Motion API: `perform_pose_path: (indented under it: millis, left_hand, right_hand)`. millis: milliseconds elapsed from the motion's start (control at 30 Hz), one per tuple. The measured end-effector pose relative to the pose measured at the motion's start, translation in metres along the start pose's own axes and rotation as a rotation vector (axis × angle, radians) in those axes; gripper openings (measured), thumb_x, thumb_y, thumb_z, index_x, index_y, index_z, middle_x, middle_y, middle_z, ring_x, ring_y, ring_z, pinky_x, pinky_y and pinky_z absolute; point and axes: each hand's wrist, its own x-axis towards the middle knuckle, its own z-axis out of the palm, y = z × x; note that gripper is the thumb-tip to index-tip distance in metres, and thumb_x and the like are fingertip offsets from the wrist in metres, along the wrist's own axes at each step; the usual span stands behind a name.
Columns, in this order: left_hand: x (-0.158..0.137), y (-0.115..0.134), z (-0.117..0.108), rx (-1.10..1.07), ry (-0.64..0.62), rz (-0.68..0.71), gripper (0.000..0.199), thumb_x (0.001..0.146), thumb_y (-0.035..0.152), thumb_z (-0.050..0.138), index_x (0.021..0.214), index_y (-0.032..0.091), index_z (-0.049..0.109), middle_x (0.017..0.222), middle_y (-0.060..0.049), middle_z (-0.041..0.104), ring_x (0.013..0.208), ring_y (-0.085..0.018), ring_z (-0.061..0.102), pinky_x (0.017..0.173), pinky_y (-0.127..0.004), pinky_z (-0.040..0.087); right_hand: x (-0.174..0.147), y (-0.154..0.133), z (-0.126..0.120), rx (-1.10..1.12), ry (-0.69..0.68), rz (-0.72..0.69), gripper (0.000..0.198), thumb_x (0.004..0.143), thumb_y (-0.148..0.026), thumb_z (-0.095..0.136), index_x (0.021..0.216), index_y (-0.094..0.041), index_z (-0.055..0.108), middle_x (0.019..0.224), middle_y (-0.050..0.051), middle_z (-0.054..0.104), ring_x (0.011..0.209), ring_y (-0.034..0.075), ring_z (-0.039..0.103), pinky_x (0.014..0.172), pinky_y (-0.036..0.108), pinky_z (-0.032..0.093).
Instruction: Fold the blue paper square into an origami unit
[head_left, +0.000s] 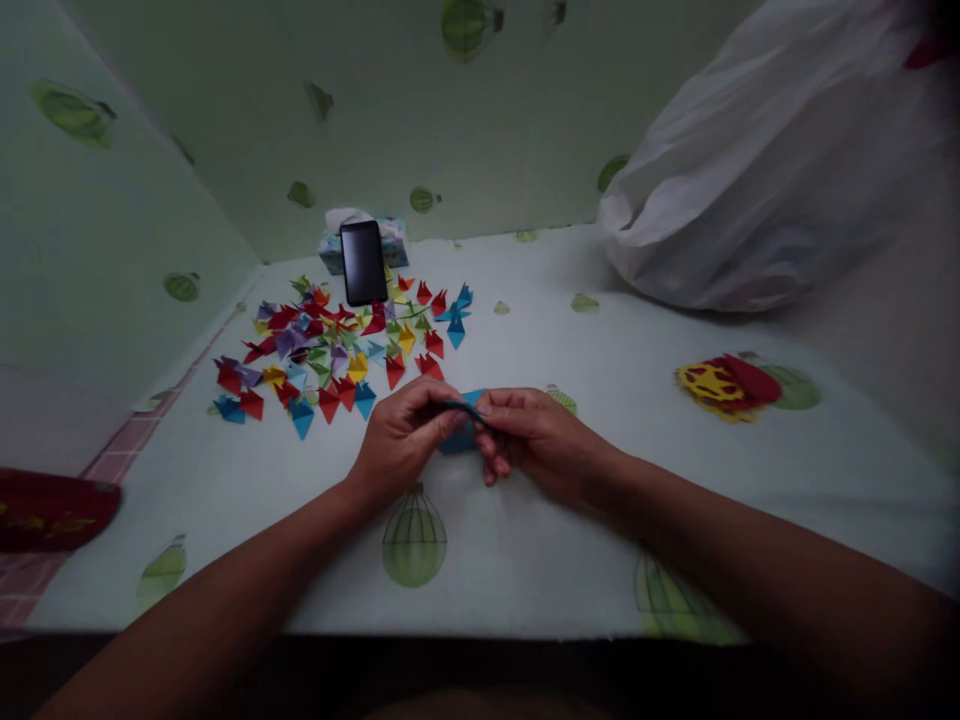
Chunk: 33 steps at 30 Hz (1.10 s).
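Between the fingertips of both hands is a small folded strip of blue paper (466,408), seen nearly edge-on. My left hand (401,430) pinches its left end with thumb and fingers. At the other end, my right hand (540,435) grips it between thumb and index finger, the other fingers curled below. Under the hands lies flat blue paper (459,441), partly hidden by them; I cannot tell whether it is one sheet or a stack. Beyond my left hand spreads a pile of folded origami pieces (328,403) in red, blue, yellow, green and purple.
A dark phone (363,262) leans against a tissue box (395,243) behind the pile. At the right are yellow and red cut-out pieces (709,384) and a large white plastic bag (697,230). A red object (56,510) lies at the left edge. Walls border the table (570,570).
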Motion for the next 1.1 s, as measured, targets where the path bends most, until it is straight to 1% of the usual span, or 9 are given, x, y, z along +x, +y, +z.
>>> perform_pose_path:
  millis: [133,200,300,433,633,767,867,967,1100]
  left_hand:
    - [0.000,-0.001,-0.001,-0.113,0.029,-0.182,0.018,0.078,0.031,0.077,0.078,0.016,0.066,0.066,0.001,0.064,0.060,-0.012,0.059,0.059,-0.025,0.049]
    - [0.000,-0.003,-0.001,-0.137,0.014,-0.230,0.021,0.077,0.033,0.078,0.076,0.016,0.065,0.064,0.001,0.065,0.059,-0.012,0.059,0.059,-0.024,0.049]
    - [0.000,-0.006,-0.001,-0.170,-0.047,-0.273,0.022,0.081,0.035,0.075,0.076,0.015,0.067,0.068,-0.001,0.067,0.061,-0.012,0.061,0.063,-0.024,0.050]
    - [0.000,-0.010,0.000,-0.237,-0.040,-0.281,0.025,0.090,0.039,0.066,0.083,0.015,0.069,0.079,-0.004,0.071,0.064,-0.012,0.063,0.066,-0.025,0.052]
    - [0.000,-0.012,-0.001,-0.248,0.024,-0.211,0.031,0.088,0.032,0.068,0.117,0.021,0.063,0.089,-0.001,0.066,0.075,-0.013,0.067,0.072,-0.026,0.055]
    - [0.000,-0.009,-0.001,-0.234,0.056,-0.161,0.034,0.081,0.030,0.075,0.111,0.020,0.061,0.094,-0.001,0.065,0.075,-0.013,0.067,0.074,-0.027,0.055]
    - [0.000,-0.005,0.000,-0.210,0.041,-0.175,0.038,0.076,0.029,0.079,0.107,0.019,0.060,0.084,0.001,0.066,0.071,-0.012,0.066,0.069,-0.024,0.053]
    - [0.001,-0.003,0.000,-0.207,0.006,-0.206,0.033,0.078,0.028,0.077,0.104,0.018,0.060,0.074,0.003,0.065,0.064,-0.011,0.064,0.063,-0.022,0.051]
    - [0.001,-0.003,0.001,-0.215,0.027,-0.215,0.030,0.079,0.026,0.076,0.103,0.018,0.059,0.074,0.003,0.066,0.064,-0.011,0.066,0.063,-0.023,0.052]
  right_hand:
    - [0.000,-0.002,0.000,-0.229,0.088,-0.131,0.029,0.091,-0.043,0.063,0.079,-0.017,0.059,0.071,0.000,0.066,0.055,0.009,0.060,0.059,0.024,0.049]
    - [0.001,-0.003,-0.001,-0.310,0.094,-0.179,0.025,0.089,-0.040,0.066,0.081,-0.017,0.060,0.077,0.001,0.068,0.059,0.009,0.060,0.062,0.024,0.049]
    - [0.001,-0.005,-0.002,-0.327,0.109,-0.187,0.022,0.082,-0.035,0.071,0.077,-0.017,0.060,0.072,-0.001,0.066,0.057,0.010,0.059,0.060,0.025,0.048]
    - [0.001,-0.007,-0.002,-0.290,0.169,-0.183,0.022,0.081,-0.035,0.071,0.074,-0.018,0.059,0.064,-0.004,0.062,0.053,0.010,0.059,0.057,0.025,0.048]
    - [0.002,-0.004,-0.004,-0.219,0.176,-0.160,0.027,0.078,-0.039,0.074,0.072,-0.018,0.058,0.064,-0.003,0.062,0.052,0.009,0.058,0.059,0.026,0.048]
    - [0.002,-0.005,-0.004,-0.239,0.177,-0.172,0.027,0.079,-0.040,0.072,0.072,-0.018,0.057,0.062,-0.004,0.061,0.052,0.010,0.058,0.059,0.026,0.048]
    - [0.000,-0.008,-0.001,-0.368,0.149,-0.169,0.022,0.080,-0.035,0.069,0.072,-0.019,0.056,0.060,-0.004,0.059,0.051,0.009,0.055,0.054,0.024,0.044]
    - [-0.001,-0.010,0.002,-0.446,0.136,-0.177,0.019,0.080,-0.031,0.066,0.071,-0.018,0.055,0.060,-0.004,0.058,0.050,0.009,0.054,0.052,0.024,0.042]
    - [0.000,-0.010,0.000,-0.427,0.163,-0.156,0.019,0.083,-0.033,0.064,0.074,-0.018,0.057,0.063,-0.003,0.059,0.051,0.009,0.055,0.052,0.024,0.043]
